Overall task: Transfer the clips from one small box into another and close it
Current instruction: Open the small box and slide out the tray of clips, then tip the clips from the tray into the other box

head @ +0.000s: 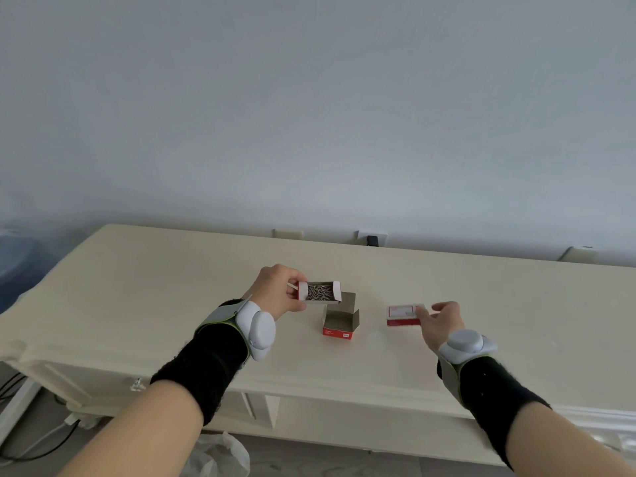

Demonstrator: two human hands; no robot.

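1. Silver paper clips [320, 292] are seen heaped in an open tray [319, 291], which is gripped at its left end by the left hand [279, 291], fingers clamped on the cardboard.
2. An empty red box [340, 321] is set upright on the cream desk [172, 287], flaps open, just below and slightly right of the held tray.
3. A spill is judged the main risk: if the tray is tipped before it is lined up over the narrow opening, clips could be scattered across the desk.
4. A second risk is judged: the light upright box is not steadied and could be knocked over by the tray or by falling clips.
5. A third, closed red box [405, 315] is lying flat on the desk to the right; it is touched by the fingertips of the right hand [438, 320], fingers loosely spread, and whether it is actually gripped cannot be told.
6. The clips are thus held above the desk, inside the tray, right beside the left hand's fingertips.
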